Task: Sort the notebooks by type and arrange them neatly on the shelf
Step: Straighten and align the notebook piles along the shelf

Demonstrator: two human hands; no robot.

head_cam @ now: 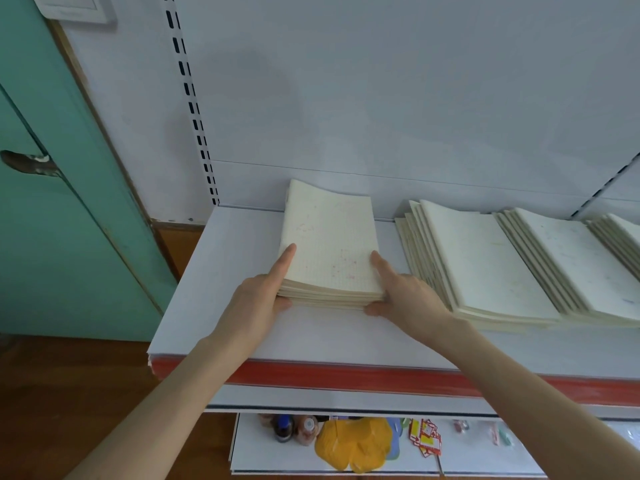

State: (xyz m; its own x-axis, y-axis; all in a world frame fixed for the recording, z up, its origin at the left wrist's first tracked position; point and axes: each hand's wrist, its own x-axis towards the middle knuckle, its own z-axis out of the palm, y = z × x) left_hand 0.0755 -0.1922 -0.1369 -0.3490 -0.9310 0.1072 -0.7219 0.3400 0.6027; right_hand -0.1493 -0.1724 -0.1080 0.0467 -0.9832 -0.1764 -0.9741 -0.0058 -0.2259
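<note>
A stack of cream grid-printed paper notebooks (329, 251) is lying flat on the left part of a white metal shelf with a red front strip (214, 271), its far end reaching almost to the white back panel (381, 98). The left hand (258, 299) is holding the stack's near left corner, the index finger lying straight along the top left edge and the thumb pressing against the front of the pile. The right hand (407, 296) is mirroring this at the near right corner, index finger stretching along the top right edge and thumb hooking round the bottom front. The other fingers of both hands are hiding behind the stack, so how they lie cannot be told. Faint pink marks are showing on the top cover. To the right, 3 fanned piles of similar cream notebooks are resting on the same shelf: the nearest pile (485, 265) just beside the right hand, possibly touching it, the middle pile (581, 261) overlapping next to it, and the last pile (627, 233) running off the picture's edge. On the lower white shelf (263, 459) a crumpled yellow bag (353, 443), dark-capped bottles (284, 427) and red-and-yellow packets (426, 438) are sitting. A teal door (52, 220) is standing at the left.
</note>
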